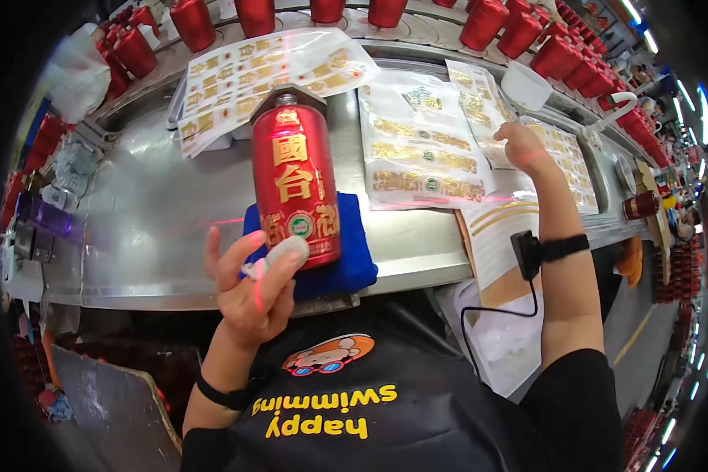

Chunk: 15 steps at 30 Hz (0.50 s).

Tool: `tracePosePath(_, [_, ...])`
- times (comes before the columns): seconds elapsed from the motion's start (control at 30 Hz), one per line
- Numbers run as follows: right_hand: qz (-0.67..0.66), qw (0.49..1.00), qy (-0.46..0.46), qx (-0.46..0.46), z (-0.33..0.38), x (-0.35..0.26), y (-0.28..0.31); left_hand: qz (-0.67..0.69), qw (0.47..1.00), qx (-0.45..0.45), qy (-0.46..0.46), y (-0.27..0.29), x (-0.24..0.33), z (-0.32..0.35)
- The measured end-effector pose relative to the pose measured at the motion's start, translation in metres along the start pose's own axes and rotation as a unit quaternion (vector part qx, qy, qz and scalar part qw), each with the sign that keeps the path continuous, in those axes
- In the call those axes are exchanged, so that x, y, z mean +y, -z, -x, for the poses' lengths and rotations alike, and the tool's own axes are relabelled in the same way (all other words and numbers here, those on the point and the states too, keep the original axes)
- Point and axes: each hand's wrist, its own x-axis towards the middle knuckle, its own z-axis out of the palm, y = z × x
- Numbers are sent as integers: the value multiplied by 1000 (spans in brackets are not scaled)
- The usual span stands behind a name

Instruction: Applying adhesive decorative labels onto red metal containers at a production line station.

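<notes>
"From where is the head view looking?"
"It's sitting up high, facing down past the black apron (417, 377) onto the metal table (157, 236)."
"How near is it hanging?"
"Close above: its fisheye is taking in the left hand (252, 297) and right hand (521, 145)."

I count, from a distance, one gold-decorated red bottle (295, 212), one blue cloth (358, 244), one large white tub (525, 86), one purple container (49, 217) and two black wrist straps (565, 248) at a single steel tabletop (145, 204). Gold-patterned sheets (425, 149) number at least four, overlap hiding the exact total from me. Beyond, I tally over a dozen background bottles (482, 23), too crowded for precision.
</notes>
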Motion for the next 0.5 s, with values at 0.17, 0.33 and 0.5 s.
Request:
tracePosePath(0.17, [101,994,31,23,-44,81,4,25,1000,-11,9,-2,-10,16])
tracePosePath(0.33, [-33,998,-28,-52,-28,77,30,15,998,-14,60,-1,-18,30])
tracePosePath(0.5, [-90,984,103,-116,63,36,45,30,996,-11,82,-8,-18,26])
